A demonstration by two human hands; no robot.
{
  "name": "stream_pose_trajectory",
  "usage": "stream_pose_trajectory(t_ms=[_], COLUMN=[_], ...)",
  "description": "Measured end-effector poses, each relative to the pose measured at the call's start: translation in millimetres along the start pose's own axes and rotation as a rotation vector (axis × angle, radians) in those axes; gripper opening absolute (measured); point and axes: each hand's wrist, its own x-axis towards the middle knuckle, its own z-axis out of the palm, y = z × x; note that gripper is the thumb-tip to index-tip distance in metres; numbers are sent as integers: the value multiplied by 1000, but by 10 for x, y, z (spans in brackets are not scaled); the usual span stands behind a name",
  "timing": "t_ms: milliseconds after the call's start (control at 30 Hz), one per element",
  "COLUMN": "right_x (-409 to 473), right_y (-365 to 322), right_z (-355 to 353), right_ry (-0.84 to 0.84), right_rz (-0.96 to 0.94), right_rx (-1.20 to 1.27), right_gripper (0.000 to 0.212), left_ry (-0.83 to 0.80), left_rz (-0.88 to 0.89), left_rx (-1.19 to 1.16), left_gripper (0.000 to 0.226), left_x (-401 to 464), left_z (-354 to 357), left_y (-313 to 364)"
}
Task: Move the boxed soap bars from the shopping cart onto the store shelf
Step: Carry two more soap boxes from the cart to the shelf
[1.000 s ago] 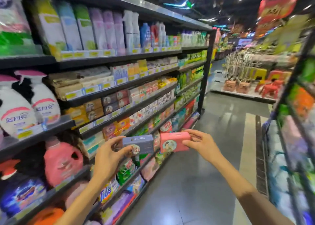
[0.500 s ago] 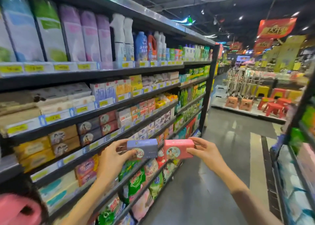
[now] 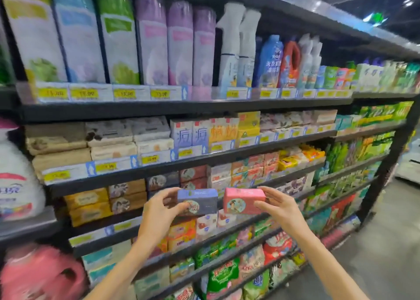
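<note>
My 2 hands are raised in front of the store shelf [image 3: 204, 161]. Left hand [image 3: 159, 209]: fingers and thumb curled round the left end of 1 blue soap box [image 3: 197, 201], held level. Right hand [image 3: 280, 209]: grips the right end of 1 pink soap box [image 3: 243, 200], also level. The 2 boxes sit just beside each other, apart, held in the air before the tier of stacked boxed soaps [image 3: 127, 195]. Above: 1 tier of tall refill pouches [image 3: 147, 41] over yellow price tags [image 3: 84, 93]. Far left: 1 white detergent jug [image 3: 16, 186].
</note>
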Motion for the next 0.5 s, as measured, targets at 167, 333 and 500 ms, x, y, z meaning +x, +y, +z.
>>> stream_pose_trajectory(t_ms=[167, 333, 500], right_x=[735, 1194, 1388], right_y=[209, 344, 443], right_z=[200, 389, 544], right_ry=[-182, -311, -365], right_rz=[-49, -97, -112], right_rx=[8, 9, -16], right_gripper=[45, 45, 55], left_ry=[178, 302, 363], left_rz=[-103, -165, -245], left_rx=[80, 188, 238], left_gripper=[52, 49, 50], left_x=[187, 238, 326], left_z=[-9, -34, -35], left_y=[-138, -216, -369])
